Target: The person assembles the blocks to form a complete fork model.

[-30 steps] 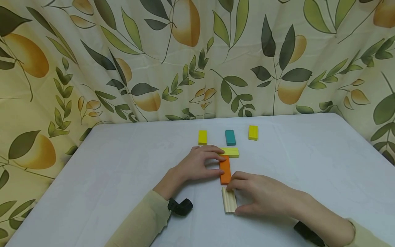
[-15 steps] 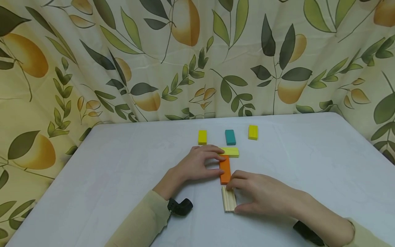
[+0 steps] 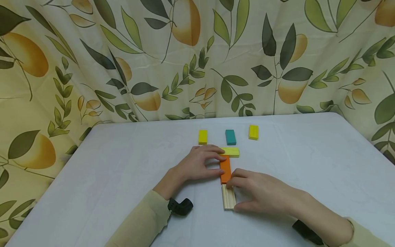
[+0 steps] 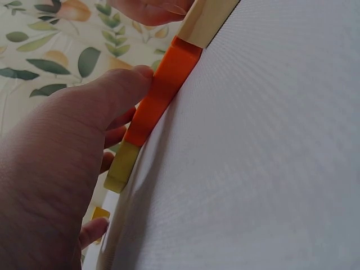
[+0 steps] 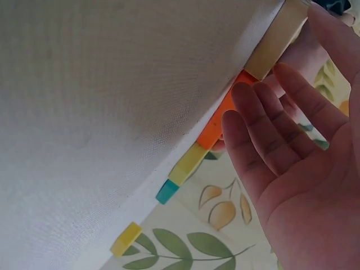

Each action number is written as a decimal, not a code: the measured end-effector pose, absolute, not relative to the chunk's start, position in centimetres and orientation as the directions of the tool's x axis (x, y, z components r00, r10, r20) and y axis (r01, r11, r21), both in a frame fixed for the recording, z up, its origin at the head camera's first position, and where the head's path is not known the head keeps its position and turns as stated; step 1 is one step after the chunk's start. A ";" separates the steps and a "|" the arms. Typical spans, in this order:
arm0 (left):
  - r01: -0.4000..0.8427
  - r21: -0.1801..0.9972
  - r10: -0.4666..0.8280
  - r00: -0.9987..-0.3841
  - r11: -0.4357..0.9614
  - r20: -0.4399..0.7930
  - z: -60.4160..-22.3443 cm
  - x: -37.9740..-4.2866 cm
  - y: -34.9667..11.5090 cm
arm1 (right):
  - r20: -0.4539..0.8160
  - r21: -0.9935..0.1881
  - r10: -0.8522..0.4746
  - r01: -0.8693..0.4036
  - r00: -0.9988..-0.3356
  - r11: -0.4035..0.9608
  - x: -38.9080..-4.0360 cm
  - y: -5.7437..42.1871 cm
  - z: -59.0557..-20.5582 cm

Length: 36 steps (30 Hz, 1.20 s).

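On the white table, a pale wooden block [image 3: 228, 198] stands end to end with an orange block [image 3: 225, 171], and a light yellow block [image 3: 231, 152] lies crosswise at the orange one's far end. My right hand [image 3: 262, 190] holds the wooden block lengthwise, thumb at the near end and index finger at the far end; its other fingers hang loose in the right wrist view. My left hand [image 3: 200, 163] rests on the row from the left. Its thumb touches the orange block's left edge, and its fingertips lie on the orange and light yellow blocks.
Behind the row stand a yellow block [image 3: 202, 137], a teal block [image 3: 230, 137] and another yellow block [image 3: 253, 132], spaced apart. The table's far edge runs along a hanging leaf-and-fruit patterned cloth [image 3: 185, 68].
My right hand has slid the wooden block forward, away from me, and the gap to the orange block has closed. The left hand has stayed in place.
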<state>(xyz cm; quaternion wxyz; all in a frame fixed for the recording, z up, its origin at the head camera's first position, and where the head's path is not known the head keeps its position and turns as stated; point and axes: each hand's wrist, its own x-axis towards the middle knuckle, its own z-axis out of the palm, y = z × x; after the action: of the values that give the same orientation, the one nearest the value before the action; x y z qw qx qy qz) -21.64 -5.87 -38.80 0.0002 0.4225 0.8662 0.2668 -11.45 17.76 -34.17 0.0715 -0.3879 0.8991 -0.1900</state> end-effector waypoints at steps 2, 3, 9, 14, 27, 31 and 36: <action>0.732 0.463 0.732 -0.643 0.500 0.225 -38.8 -21.6 -5.9 | 0.021 -0.395 -0.724 -0.671 -0.689 0.627 -11.4 17.8 -34.2; 0.732 0.463 0.733 -0.642 0.500 0.225 -38.8 -21.7 -5.9 | 0.019 -0.395 -0.723 -0.670 -0.691 0.629 -11.5 17.7 -34.2; 0.732 0.460 0.735 -0.642 0.503 0.219 -38.8 -21.7 -5.8 | 0.009 -0.399 -0.718 -0.661 -0.696 0.636 -11.6 17.7 -34.1; 0.733 0.459 0.735 -0.642 0.503 0.220 -38.8 -21.7 -5.8 | 0.015 -0.401 -0.721 -0.665 -0.692 0.630 -11.6 17.7 -34.1; 0.730 0.459 0.734 -0.644 0.506 0.216 -38.6 -21.5 -5.8 | 0.028 -0.387 -0.728 -0.679 -0.685 0.624 -11.6 17.6 -34.2; 0.729 0.458 0.733 -0.645 0.508 0.214 -38.5 -21.5 -5.8 | 0.026 -0.381 -0.726 -0.678 -0.687 0.628 -11.6 17.6 -34.2; 0.730 0.457 0.734 -0.645 0.508 0.215 -38.5 -21.5 -5.8 | 0.021 -0.374 -0.723 -0.676 -0.691 0.635 -11.6 17.5 -34.2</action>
<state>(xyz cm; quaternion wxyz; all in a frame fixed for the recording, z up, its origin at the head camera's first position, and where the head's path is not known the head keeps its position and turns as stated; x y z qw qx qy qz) -21.50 -5.83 -38.53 0.0031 0.4216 0.8683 0.2615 -11.57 17.51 -34.20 0.0654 -0.3877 0.9018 -0.1795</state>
